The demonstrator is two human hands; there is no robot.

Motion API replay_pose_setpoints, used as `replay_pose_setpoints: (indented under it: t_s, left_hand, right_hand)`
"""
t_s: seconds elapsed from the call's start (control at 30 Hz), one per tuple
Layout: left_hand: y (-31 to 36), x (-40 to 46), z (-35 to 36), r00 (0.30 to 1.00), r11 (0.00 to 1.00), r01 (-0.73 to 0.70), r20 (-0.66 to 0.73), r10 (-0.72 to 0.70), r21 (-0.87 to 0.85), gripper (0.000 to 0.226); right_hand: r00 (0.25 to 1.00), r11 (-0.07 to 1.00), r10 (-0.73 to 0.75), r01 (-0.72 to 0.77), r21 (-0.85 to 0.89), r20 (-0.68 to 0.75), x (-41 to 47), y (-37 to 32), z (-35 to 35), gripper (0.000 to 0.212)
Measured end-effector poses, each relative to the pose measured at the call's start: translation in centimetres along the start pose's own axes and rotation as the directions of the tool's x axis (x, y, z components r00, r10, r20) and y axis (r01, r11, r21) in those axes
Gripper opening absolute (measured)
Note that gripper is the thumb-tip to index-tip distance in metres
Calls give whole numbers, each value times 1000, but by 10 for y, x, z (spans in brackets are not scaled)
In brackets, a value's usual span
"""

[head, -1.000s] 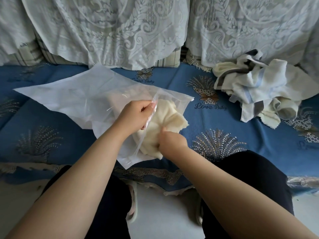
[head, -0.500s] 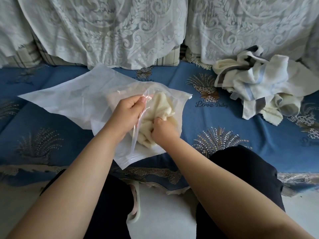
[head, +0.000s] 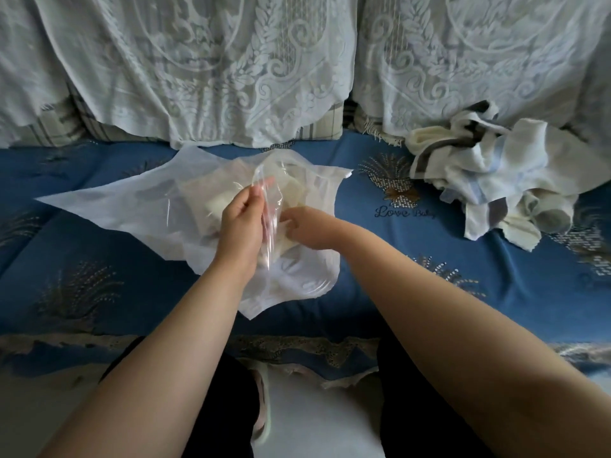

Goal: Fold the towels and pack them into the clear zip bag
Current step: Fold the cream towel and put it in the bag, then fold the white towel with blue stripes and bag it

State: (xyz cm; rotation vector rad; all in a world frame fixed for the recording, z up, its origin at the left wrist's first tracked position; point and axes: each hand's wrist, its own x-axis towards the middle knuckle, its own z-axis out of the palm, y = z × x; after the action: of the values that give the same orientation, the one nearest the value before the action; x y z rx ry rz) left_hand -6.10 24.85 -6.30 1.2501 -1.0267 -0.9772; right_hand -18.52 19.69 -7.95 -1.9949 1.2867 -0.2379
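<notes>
The clear zip bag (head: 132,206) lies on the blue sofa seat, its mouth turned toward me. My left hand (head: 243,221) pinches the bag's upper flap and holds the mouth lifted. My right hand (head: 305,228) reaches into the mouth, its fingers closed on a cream towel (head: 218,201) that sits inside the bag and shows dimly through the plastic. A heap of unfolded white towels with grey and pale blue stripes (head: 492,173) lies at the right of the seat, apart from both hands.
White lace covers (head: 205,67) hang over the sofa back behind the bag. The blue seat cover (head: 396,285) has printed patterns and a frilled front edge. My dark trouser legs and a pale floor (head: 310,421) lie below.
The cream towel has gone from half outside the bag's mouth to deep inside it. My right hand has followed it in, and my left hand has lifted the flap higher.
</notes>
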Motion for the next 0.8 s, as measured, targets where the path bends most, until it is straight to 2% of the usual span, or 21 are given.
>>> replay_pose_setpoints:
  t_s: [0.1, 0.17, 0.23, 0.3, 0.37, 0.43, 0.5, 0.57, 0.63, 0.73, 0.8]
  left_hand:
    - [0, 3, 25, 995, 1000, 8, -102, -10, -25, 30]
    - [-2, 8, 42, 991, 1000, -12, -131, 13, 3, 31]
    - [-7, 18, 56, 993, 996, -47, -104, 55, 78, 33]
    - [-10, 27, 67, 994, 984, -73, -66, 85, 165, 33]
    - [-11, 32, 75, 990, 957, -111, -53, 129, 267, 25]
    - [-12, 34, 82, 984, 930, -136, -63, 167, 342, 19]
    - [-16, 34, 89, 975, 908, -169, -69, 211, 382, 20]
    - [-18, 33, 97, 956, 882, -236, -62, 285, 408, 22]
    - [-19, 30, 104, 920, 838, -340, -35, 391, 428, 20]
    - [-20, 28, 113, 867, 752, -465, 71, 493, 466, 13]
    - [-20, 29, 118, 845, 727, -514, 123, 520, 455, 9]
  right_hand:
    - [996, 990, 29, -17, 137, -89, -22, 16, -26, 27]
    - [951, 972, 95, -25, 233, -294, -30, 35, -46, 20]
    - [842, 971, 192, -87, 224, -503, -30, 64, -67, 19]
    - [710, 956, 292, -234, 177, -640, -28, 96, -86, 26]
    - [581, 912, 374, -374, 171, -723, -31, 129, -102, 39]
    - [454, 869, 419, -452, 202, -786, -40, 157, -112, 52]
    - [375, 816, 490, -516, 262, -787, -49, 187, -119, 56]
    - [348, 743, 573, -601, 293, -742, -55, 215, -121, 61]
    - [337, 724, 585, -628, 286, -738, -59, 233, -122, 53]
    - [314, 733, 555, -622, 274, -771, -64, 240, -129, 36]
    - [318, 793, 483, -554, 254, -816, -66, 230, -135, 32]
